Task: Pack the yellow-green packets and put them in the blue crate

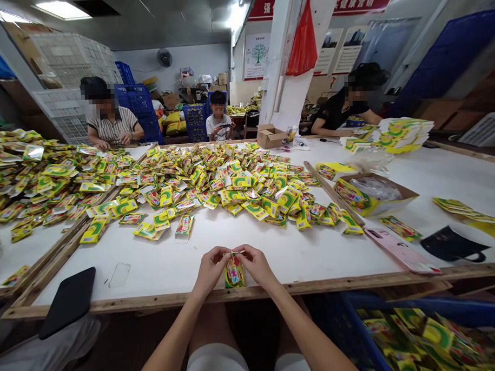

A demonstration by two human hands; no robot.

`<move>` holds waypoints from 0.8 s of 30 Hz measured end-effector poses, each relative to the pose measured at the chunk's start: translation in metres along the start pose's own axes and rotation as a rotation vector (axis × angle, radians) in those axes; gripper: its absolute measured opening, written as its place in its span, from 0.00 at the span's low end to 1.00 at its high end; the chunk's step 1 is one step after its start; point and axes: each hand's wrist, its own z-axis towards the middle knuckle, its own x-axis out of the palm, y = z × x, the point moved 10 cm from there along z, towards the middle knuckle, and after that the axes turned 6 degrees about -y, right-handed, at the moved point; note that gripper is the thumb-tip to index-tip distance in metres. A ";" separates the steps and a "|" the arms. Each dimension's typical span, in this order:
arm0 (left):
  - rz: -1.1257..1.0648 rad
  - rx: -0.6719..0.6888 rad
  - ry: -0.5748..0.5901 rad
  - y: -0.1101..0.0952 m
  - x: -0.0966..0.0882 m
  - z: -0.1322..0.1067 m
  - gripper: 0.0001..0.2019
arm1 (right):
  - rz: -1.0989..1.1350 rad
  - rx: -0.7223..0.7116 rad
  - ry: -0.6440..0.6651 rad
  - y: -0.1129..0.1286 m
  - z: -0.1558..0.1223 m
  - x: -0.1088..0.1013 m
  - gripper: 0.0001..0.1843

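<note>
Near the front edge of the white table [153, 270], a small yellow and green printed box [234, 273] stands between my hands, its white flap at the top. The fingers of my left hand [213, 267] pinch the flap's left side. On the other side, my right hand [255, 262] pinches it from the right. Beyond my hands lies a wide heap of similar small boxes [231, 196], several with flaps sticking up. One box [185, 226] lies apart from the heap, nearer to me.
A black phone [68, 301] overhangs the front edge at left. Wooden strips [333, 193] divide the table. At right are an open carton [373, 203], a pink phone case [399, 250] and a dark mug [452, 244]. A blue crate [358, 322] of boxes stands below. Other people sit across.
</note>
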 end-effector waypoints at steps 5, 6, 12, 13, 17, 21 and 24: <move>0.057 0.017 -0.070 -0.006 -0.003 -0.002 0.11 | -0.048 -0.020 -0.063 0.010 -0.005 -0.006 0.14; 0.053 0.013 -0.079 -0.006 -0.003 -0.002 0.11 | -0.069 -0.019 -0.076 0.010 -0.004 -0.006 0.14; 0.006 -0.020 -0.146 -0.002 -0.006 0.006 0.11 | -0.168 -0.026 -0.122 0.015 0.005 -0.009 0.12; 0.002 -0.018 -0.145 -0.002 -0.006 0.007 0.11 | -0.169 -0.024 -0.120 0.015 0.005 -0.010 0.12; -0.006 -0.040 -0.086 0.002 -0.002 0.001 0.12 | -0.096 -0.012 -0.078 0.007 0.000 -0.004 0.13; 0.047 -0.028 -0.012 -0.001 0.003 -0.007 0.13 | -0.004 -0.013 -0.065 0.007 -0.009 0.005 0.12; 0.232 0.065 -0.074 -0.010 -0.018 0.001 0.14 | -0.107 -0.058 -0.233 0.026 -0.025 -0.038 0.14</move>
